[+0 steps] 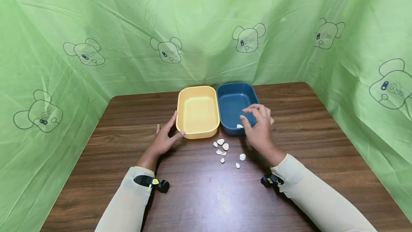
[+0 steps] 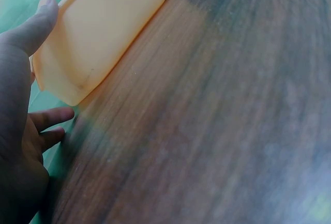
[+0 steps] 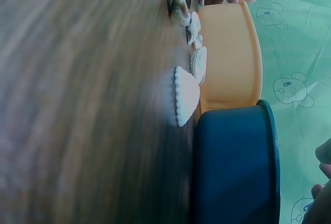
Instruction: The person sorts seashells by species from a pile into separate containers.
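Shell (image 1: 239, 126) shows at the near rim of the blue bin (image 1: 232, 131), below my right hand (image 1: 260, 126), fingers parted, empty; swung back low, I could scatter loose shells (image 1: 243, 157) behind it; left hand (image 1: 164, 139) spreads against yellow bin (image 1: 197, 136)

Yellow tray (image 1: 201, 135): rounded rectangle, upright, at left. Blue tray (image 1: 234, 103): similar form, upright, snug beside it at right; small white piece (image 1: 239, 126), apparently a shell, by its near inner wall. Loose shells (image 1: 226, 146), white to cream: before the trays, most clustered, two apart rightward; one ribbed shell (image 3: 189, 96), scalloped edge.
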Available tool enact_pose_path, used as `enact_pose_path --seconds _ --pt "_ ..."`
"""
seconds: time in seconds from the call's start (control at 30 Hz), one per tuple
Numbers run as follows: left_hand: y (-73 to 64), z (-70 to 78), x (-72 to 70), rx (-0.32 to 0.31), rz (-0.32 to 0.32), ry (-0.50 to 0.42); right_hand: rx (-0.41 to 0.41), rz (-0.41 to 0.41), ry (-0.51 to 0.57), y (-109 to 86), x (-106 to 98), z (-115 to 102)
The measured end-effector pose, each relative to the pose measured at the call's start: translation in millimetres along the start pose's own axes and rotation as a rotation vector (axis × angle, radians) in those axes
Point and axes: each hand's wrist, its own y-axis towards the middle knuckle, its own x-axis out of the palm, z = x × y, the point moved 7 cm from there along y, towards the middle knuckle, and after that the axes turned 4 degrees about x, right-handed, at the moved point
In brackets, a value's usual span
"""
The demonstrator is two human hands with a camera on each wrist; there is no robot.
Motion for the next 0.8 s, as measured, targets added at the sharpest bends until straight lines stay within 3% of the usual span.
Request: enact_pose_path --seconds 0.5,0.8 --pt "1.9 -1.6 -0.3 0.011 0.005 -0.017 -0.156 -0.037 0.100 -9.5 -2 -11" --pt "1.2 -1.7 0.7 0.003 -0.006 -0.002 -0.132 -0.149 0.124 -20.6 3 -19"
